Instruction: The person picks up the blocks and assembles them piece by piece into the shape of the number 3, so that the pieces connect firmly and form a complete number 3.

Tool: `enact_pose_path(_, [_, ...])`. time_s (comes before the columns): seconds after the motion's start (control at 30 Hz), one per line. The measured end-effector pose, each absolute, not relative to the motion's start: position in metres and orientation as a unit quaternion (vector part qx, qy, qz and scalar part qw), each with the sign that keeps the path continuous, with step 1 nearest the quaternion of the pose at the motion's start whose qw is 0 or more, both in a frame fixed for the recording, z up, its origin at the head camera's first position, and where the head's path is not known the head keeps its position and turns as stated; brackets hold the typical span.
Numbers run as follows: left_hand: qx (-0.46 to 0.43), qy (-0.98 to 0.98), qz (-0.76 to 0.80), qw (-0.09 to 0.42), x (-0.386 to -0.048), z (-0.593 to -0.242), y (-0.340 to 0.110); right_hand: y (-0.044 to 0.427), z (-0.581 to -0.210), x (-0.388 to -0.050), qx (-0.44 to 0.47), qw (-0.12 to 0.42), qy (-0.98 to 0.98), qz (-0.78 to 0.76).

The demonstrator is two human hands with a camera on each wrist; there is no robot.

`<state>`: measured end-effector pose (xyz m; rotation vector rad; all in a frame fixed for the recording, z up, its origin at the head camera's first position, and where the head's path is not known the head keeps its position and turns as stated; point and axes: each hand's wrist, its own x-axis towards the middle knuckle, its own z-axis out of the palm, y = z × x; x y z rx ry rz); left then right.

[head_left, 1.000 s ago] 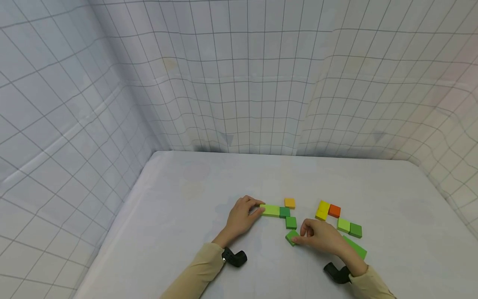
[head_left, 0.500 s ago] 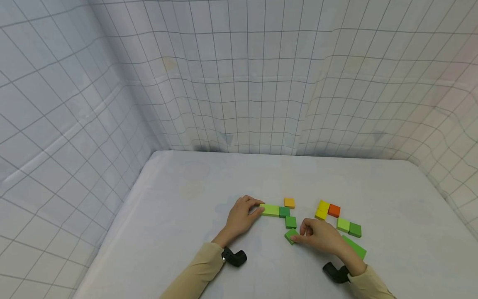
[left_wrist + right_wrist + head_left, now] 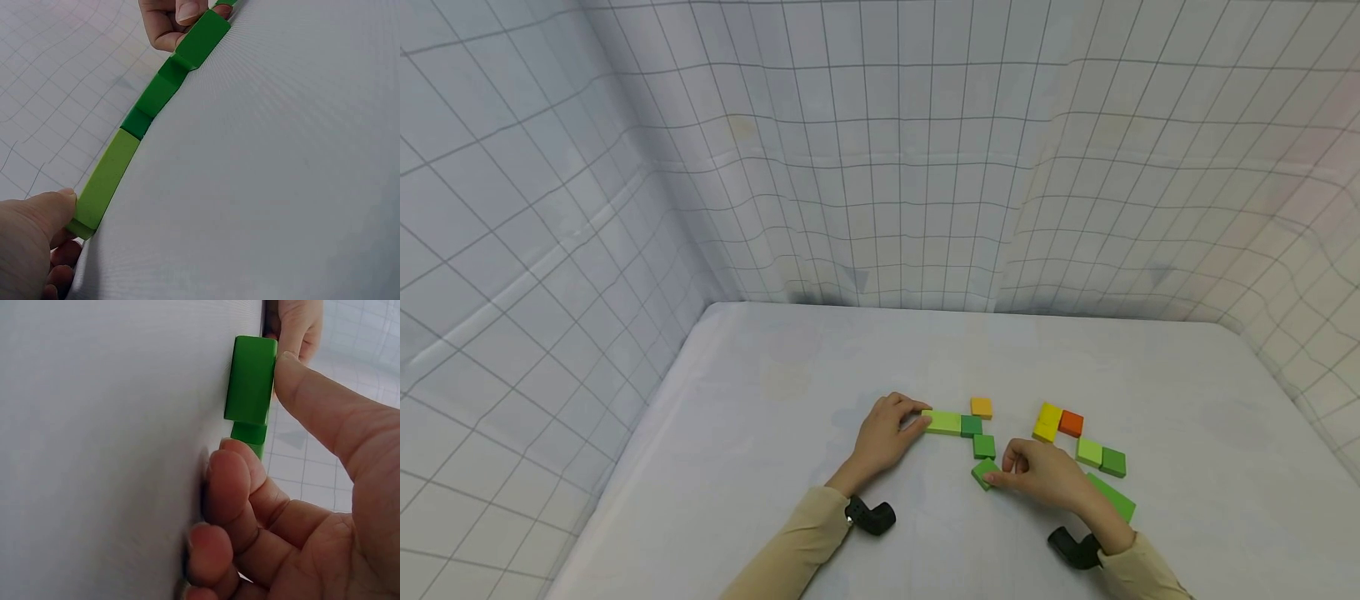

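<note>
A: "Quick q: what's the left grip (image 3: 887, 432) doing?"

B: "Pinching the L end of the smooth yellow-green oblong block (image 3: 943, 422), thumb on the near side. A small dark-green square block (image 3: 972, 426) is touching the oblong's R end."

A: "& the right grip (image 3: 1043, 477)?"

B: "Its thumb is pressing the bright-green square block (image 3: 985, 470), which is lying flat but askew on the white table (image 3: 797, 375), R of the oblong & nearer the person. Fingers are curling; can't tell if they're pinching its far side."

A: "Risks?"

B: "Skidding, prob. Thumb's bearing near a corner, so too hard a push could be spinning that block into the mid-green square block (image 3: 984, 447), sitting just off the oblong's R end, & knocking it outta line. If the left grip's tugging, the oblong could be parting from its neighbour."
</note>
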<state>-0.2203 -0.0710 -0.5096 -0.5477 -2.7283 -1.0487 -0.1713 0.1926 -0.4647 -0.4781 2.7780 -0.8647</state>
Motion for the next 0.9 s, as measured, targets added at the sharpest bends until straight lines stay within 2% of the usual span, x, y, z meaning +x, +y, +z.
enact_pose_path(0.43, [-0.187, -0.912, -0.355, 0.082, -0.219, -0.508, -0.072, 0.207, -0.459, -0.176, -0.122, 0.114, 0.925, -0.340])
enact_pose_path(0.67, [-0.190, -0.912, -0.354, 0.084, -0.219, -0.508, -0.072, 0.234, -0.442, -0.177, -0.109, 0.075, 0.924, -0.359])
enact_pose_path(0.9, [-0.189, -0.912, -0.354, 0.085, -0.218, -0.507, -0.071, 0.263, -0.434, -0.173, -0.115, 0.078, 0.928, -0.346])
